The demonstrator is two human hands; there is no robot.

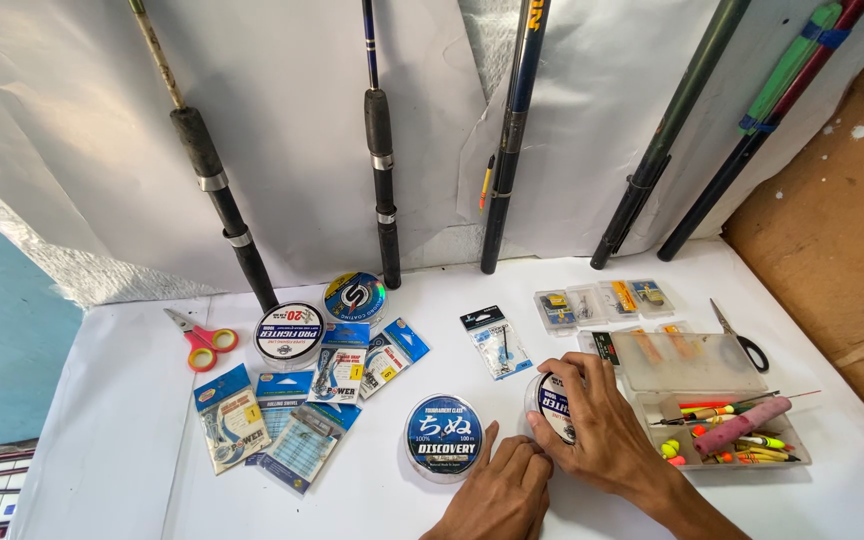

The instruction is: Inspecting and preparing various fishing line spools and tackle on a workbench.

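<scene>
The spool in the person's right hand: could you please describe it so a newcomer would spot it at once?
On the white table, just left of the open clear tackle box, the right hand holds a small round line spool tilted on edge. The neighbouring blue-labelled spool lies flat, untouched.

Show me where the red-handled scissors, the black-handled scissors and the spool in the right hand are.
red-handled scissors [202, 345]: head view, on the red handle loops.
black-handled scissors [742, 342]: head view, where the blades meet the black handle.
spool [555, 405]: head view, on its dark label, held on edge by the right hand [607, 430].
</scene>
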